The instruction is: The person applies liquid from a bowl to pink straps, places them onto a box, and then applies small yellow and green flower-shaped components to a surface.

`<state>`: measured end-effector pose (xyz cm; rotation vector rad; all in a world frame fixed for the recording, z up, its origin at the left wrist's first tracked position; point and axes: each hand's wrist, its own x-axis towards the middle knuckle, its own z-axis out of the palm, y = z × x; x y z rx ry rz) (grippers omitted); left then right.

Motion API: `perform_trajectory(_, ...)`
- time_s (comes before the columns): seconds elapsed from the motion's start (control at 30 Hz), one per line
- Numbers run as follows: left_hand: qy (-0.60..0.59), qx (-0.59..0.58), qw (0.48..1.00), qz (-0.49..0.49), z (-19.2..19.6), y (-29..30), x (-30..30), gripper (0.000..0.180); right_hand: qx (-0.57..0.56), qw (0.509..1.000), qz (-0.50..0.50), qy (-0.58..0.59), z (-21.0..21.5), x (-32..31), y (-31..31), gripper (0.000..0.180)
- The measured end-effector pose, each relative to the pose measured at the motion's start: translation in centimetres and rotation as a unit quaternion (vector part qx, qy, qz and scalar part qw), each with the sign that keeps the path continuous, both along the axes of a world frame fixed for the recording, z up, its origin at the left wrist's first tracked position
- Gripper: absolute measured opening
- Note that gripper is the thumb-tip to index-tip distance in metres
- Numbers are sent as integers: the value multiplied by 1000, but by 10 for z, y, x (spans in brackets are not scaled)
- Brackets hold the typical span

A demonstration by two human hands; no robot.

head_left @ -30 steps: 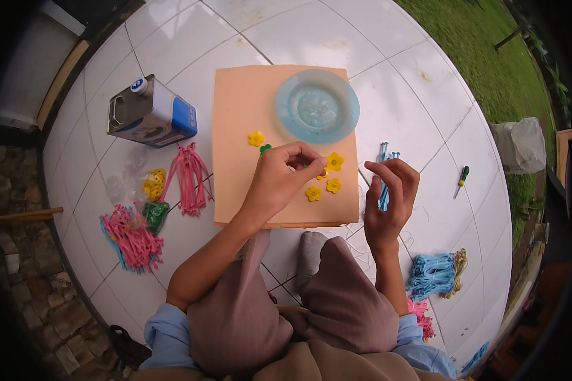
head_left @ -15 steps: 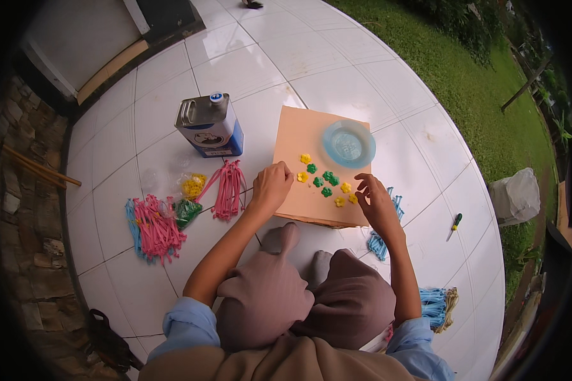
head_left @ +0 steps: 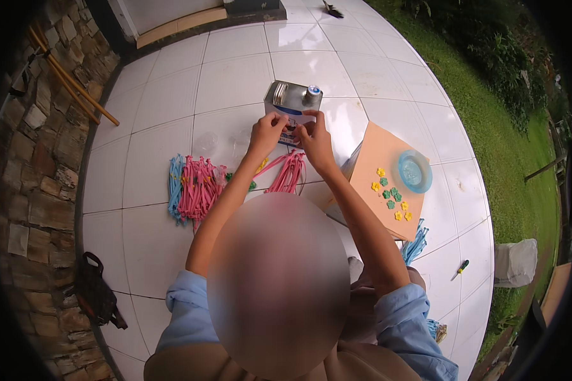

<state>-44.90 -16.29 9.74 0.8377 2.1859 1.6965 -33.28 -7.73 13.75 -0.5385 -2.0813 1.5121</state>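
Note:
My left hand [head_left: 269, 135] and my right hand [head_left: 314, 135] are close together, in front of a metal can [head_left: 294, 95] with a white-and-blue cap. Both have fingers bent and pinched. Anything between the fingertips is too small to make out. Just below the hands, a bundle of pink straps [head_left: 288, 171] lies on the floor. Left of my left forearm lie more pink straps [head_left: 200, 187] and light-blue straps [head_left: 175, 184]. Beside that forearm, green pieces [head_left: 252, 186] in a bag and a bit of yellow [head_left: 262, 165] show partly.
A peach-coloured board [head_left: 364, 184] on the right carries yellow flowers [head_left: 381, 172], green flowers [head_left: 394, 192] and a blue bowl [head_left: 414, 171]. Light-blue straps [head_left: 416, 243] and a screwdriver-like tool [head_left: 461, 269] lie beyond. A black bag [head_left: 97, 289] rests at left. A blurred round patch covers my lap.
Both hands have left the board and come together in front of the can. The view has turned left, so the board now appears farther right. The flowers stay on the board.

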Motion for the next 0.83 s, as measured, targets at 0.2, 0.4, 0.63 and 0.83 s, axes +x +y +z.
perform_trajectory(0.2, -29, -81, 996, 16, -194, -38, 33, 14, -104, 937, -256, -212, -244, -3, -2, 31)
perform_trajectory(0.4, 156, -128, 979, -39, -205, 34, 27, 18, -222, 911, -342, -65, -280, -21, 30, 32)
perform_trajectory(0.63, 216, -202, 950, -103, -225, 63, -6, 17, -166, 930, -269, -187, -265, -49, 38, 44)
perform_trajectory(0.83, 222, -179, 953, -104, -204, 53, -1, 17, -163, 929, -328, -54, -246, -42, 19, 43)
